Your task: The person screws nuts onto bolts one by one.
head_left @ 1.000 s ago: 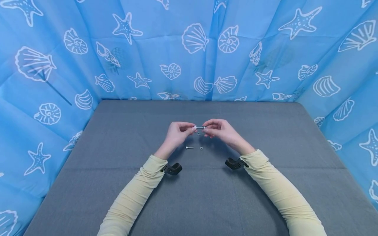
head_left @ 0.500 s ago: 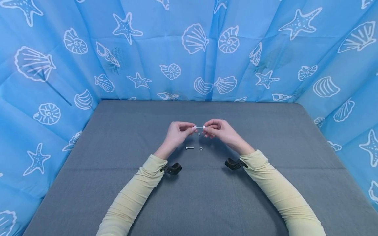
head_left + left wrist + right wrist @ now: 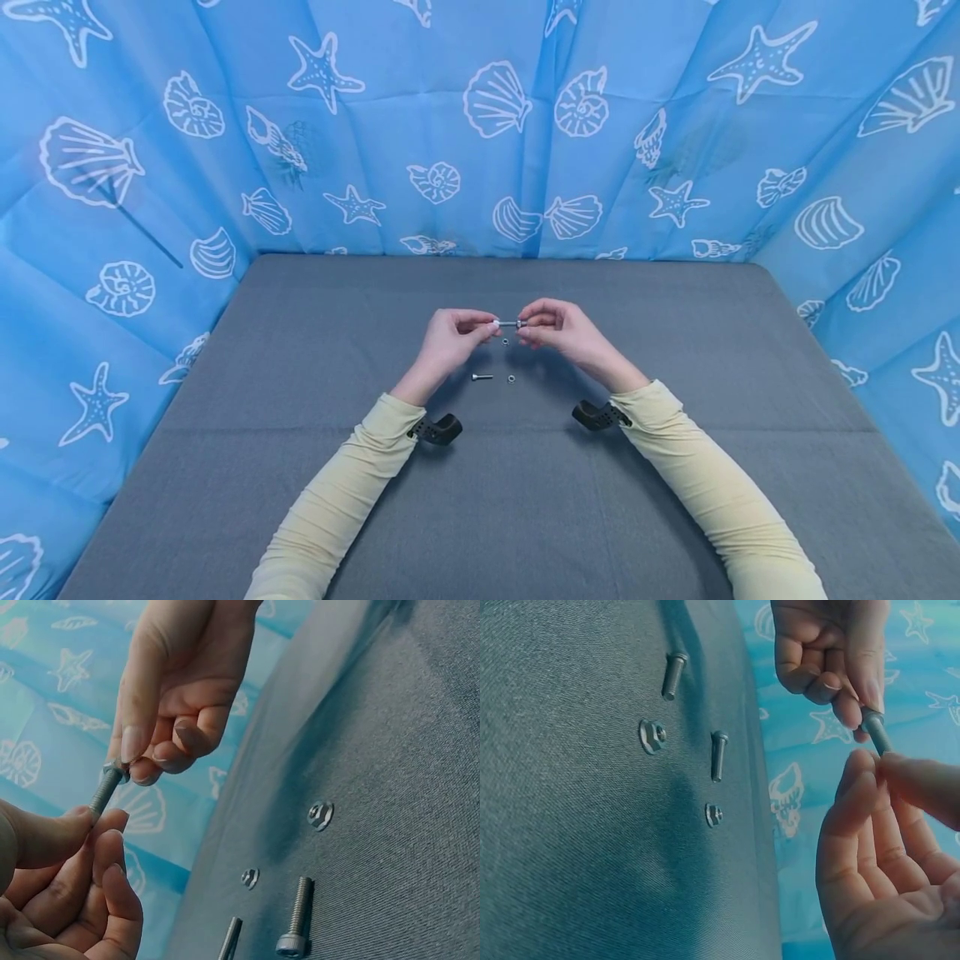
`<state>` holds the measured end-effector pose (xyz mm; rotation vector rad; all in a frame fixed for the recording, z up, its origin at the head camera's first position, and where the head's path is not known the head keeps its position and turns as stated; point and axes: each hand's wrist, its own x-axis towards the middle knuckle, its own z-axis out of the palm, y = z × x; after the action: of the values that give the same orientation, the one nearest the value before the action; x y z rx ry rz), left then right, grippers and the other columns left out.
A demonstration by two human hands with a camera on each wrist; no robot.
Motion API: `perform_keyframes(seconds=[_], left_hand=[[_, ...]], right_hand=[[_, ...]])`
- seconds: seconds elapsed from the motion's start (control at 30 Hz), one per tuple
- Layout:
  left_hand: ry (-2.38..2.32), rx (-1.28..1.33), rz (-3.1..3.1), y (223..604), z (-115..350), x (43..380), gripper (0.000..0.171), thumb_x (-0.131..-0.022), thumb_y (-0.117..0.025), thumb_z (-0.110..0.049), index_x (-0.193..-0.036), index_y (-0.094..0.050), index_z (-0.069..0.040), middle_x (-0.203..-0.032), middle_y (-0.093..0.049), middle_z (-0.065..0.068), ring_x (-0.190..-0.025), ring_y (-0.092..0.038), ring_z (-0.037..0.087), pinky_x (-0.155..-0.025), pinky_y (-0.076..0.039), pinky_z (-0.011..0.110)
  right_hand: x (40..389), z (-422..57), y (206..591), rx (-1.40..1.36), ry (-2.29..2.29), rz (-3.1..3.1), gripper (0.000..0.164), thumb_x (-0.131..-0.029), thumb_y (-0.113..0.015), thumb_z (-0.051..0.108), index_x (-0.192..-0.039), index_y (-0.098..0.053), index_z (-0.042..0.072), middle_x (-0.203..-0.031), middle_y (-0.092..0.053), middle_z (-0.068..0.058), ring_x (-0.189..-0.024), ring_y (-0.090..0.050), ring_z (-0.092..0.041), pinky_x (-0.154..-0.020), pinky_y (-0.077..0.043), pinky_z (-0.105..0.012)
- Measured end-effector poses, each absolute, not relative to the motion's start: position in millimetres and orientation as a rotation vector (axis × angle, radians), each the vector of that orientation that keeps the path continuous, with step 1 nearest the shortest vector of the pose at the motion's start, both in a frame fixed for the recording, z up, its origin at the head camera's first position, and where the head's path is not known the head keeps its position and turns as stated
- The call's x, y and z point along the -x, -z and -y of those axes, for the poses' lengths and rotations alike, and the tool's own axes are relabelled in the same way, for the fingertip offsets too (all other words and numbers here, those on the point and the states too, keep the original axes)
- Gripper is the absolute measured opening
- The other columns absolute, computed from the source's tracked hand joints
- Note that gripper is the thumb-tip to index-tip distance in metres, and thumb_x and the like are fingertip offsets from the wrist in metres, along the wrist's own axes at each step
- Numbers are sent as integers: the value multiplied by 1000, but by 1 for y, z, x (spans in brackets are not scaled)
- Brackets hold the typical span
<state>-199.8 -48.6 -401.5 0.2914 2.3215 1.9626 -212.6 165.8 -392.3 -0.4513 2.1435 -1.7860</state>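
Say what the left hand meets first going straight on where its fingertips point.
Likely the nut pinched by the right hand; the bolt held by the left hand spans the gap. Depth is hard to judge.

Above the table [image 3: 510, 517], the left hand [image 3: 448, 335] is at 9 o'clock of the raised bolt [image 3: 507, 324], the right hand [image 3: 558, 329] at 3 o'clock, with the held nut [image 3: 120, 773] on that 3 o'clock end. On the table, the far nut [image 3: 506, 342] lies at 6 o'clock of the raised bolt; the near nut [image 3: 512, 378] lies farther out, also at 6 o'clock. The near bolt [image 3: 482, 377] is at the near nut's 9 o'clock, the far bolt [image 3: 718, 757] at the far nut's 9 o'clock. The curtain [image 3: 465, 125] hangs behind the table at 12 o'clock.
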Motion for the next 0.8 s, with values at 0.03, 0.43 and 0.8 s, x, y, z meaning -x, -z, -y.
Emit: perform_keyframes(seconds=[0.03,0.43,0.8], left_hand=[[-1971,-290,-2308,401,48,199,19,-91,-66,-8,-106,-70,4,-88,-72,10,-94,-66,35,-83,-54,45],[-2002,-285,-2281,402,49,199,16,-91,-66,-8,-103,-71,2,-86,-72,10,-95,-66,36,-84,-54,46],[-1976,-287,-2303,404,48,200,17,-91,-66,-7,-104,-71,3,-88,-72,10,-93,-66,35,-82,-54,47]], right_hand=[[213,-166,393,443,1776,-2153,27,-94,-62,9,-114,-55,-9,-105,-61,-33,-87,-66,-27,-79,-53,-48],[213,-166,394,450,1785,-2119,29,-95,-60,7,-118,-53,-9,-108,-61,-33,-89,-66,-29,-80,-54,-47],[214,-166,394,418,1707,-2133,38,-99,-56,23,-116,-55,-11,-103,-63,-30,-91,-64,-37,-80,-53,-49]])
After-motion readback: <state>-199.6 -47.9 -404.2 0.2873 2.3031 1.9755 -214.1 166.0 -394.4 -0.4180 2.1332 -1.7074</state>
